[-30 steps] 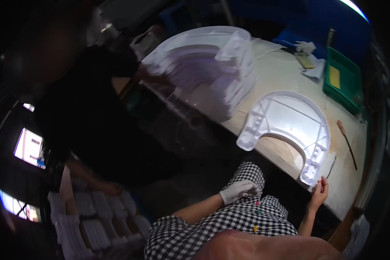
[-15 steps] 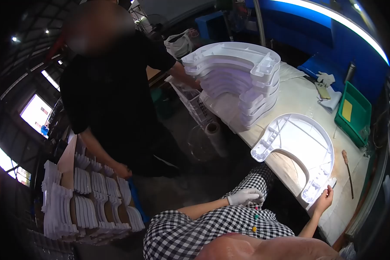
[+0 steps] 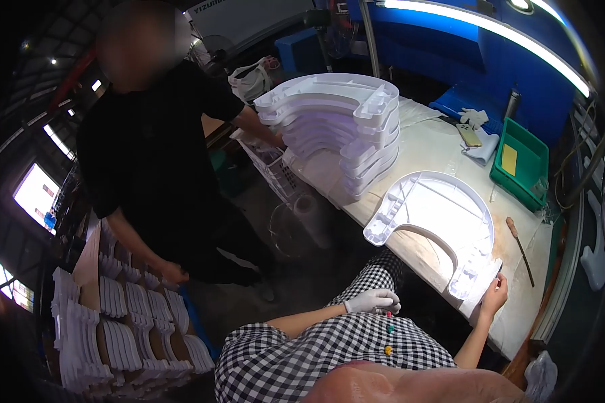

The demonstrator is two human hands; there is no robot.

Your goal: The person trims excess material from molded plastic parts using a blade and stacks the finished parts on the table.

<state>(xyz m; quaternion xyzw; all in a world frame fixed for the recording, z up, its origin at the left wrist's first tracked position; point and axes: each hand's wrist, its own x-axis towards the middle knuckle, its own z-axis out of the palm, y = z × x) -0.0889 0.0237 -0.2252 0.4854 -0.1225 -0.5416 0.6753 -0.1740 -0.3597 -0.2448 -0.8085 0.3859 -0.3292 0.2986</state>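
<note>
My right hand is bare and closed at the table's near edge. Its fingertips pinch a small white object with a dark tip, too small to name. Just left of that hand, a white curved plastic part lies on the table with its ribbed side up, roughly C-shaped. My left hand, in a white glove, hovers or rests by my checked clothing. Its fingers are loosely bent, with a gap between them and the thumb, and nothing shows in it.
Similar white parts form a stack behind. A green tray, a glove and a thin tool are on the table. A person in black stands left, beside a box of white curved pieces.
The view has shifted, so the table and parts appear farther left. My left hand's fingers and thumb look slightly more apart. My right hand keeps its place beside the white part.
</note>
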